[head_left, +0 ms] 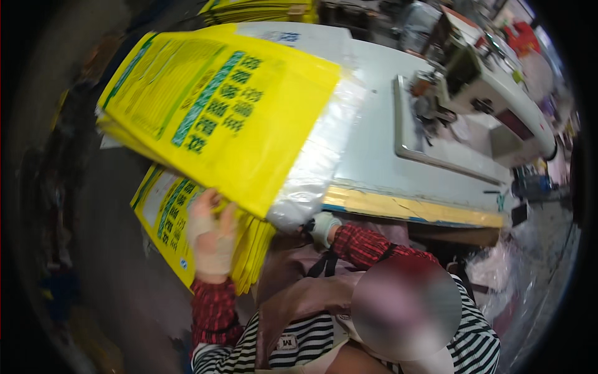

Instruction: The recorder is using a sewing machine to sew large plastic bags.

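Observation:
A large yellow printed bag (280, 106) lies tilted on top of a stack at the left end of the table, a clear plastic liner (321, 162) sticking out of its right end. My left hand (213, 240), in a pale fingerless covering, is at the bag's near edge with its fingers apart. At the liner's near corner, my right hand (324, 229), in a pale glove with dark fingertips, is closed on the plastic; its fingers are partly hidden. Below the top bag, more yellow bags (252, 255) hang in a fanned bundle beside my left hand.
A white sewing machine (492, 103) stands on the right of the pale table (374, 131). Yellow tape (411, 209) runs along the table's near edge. Behind the top bag lies a white printed sheet (305, 37). Clear plastic (492, 268) is heaped at the lower right.

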A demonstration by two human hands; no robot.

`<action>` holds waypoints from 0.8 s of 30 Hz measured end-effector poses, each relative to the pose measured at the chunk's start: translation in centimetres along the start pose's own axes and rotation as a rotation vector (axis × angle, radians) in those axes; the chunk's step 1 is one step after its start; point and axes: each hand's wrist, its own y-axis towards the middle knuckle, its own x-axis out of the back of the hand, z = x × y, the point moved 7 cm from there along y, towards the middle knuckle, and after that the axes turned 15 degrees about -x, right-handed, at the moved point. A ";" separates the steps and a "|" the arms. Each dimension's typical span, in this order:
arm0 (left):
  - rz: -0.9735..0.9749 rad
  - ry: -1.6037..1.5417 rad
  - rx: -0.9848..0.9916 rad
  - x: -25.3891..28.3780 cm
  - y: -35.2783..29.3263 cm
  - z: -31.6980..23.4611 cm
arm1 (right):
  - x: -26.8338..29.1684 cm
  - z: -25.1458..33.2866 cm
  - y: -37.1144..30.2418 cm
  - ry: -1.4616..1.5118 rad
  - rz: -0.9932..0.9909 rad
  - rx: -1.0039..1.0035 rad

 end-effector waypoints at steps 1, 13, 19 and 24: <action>0.066 0.027 -0.143 -3.3 2.3 -2.9 | 0.4 0.5 -1.4 0.012 0.026 0.053; 0.189 -0.151 -0.185 -20.4 10.3 -4.1 | 17.2 -1.5 -9.2 1.435 0.067 0.002; 0.215 -0.293 -0.192 -19.8 9.9 -3.3 | 24.7 1.0 -5.1 1.000 -0.622 0.025; 0.046 -0.100 -0.336 -18.3 10.9 -5.2 | 25.9 1.4 -3.8 0.715 -0.718 -0.217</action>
